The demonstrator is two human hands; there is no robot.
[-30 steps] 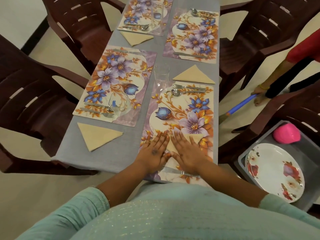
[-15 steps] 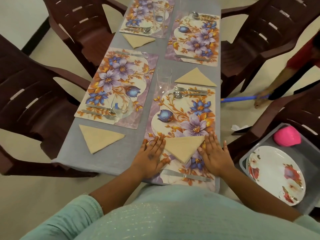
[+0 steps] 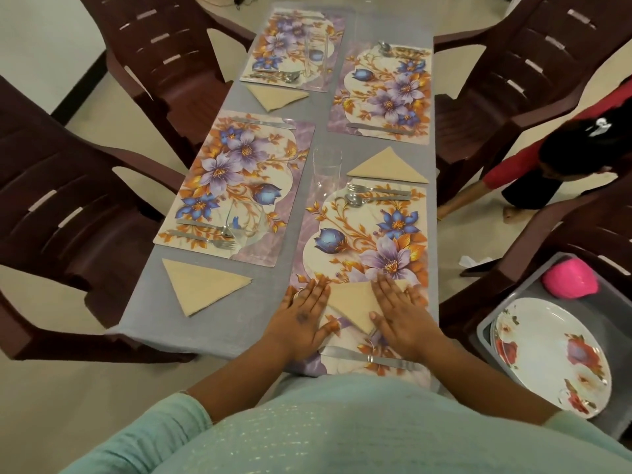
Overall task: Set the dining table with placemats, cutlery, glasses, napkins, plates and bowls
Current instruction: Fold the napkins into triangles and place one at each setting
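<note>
Both hands flat, fingers straight: left hand point(image 3: 304, 316) beside napkin point(image 3: 352, 302), right hand point(image 3: 398, 311) pressing it.

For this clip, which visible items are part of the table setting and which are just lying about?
Job: placemats, folded napkin under left hand and right hand, forks, knife, glass, plates.
Lying about: pink object, crumpled paper on floor.

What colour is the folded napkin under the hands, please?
Plain beige napkin, clearest in the head view.
</note>
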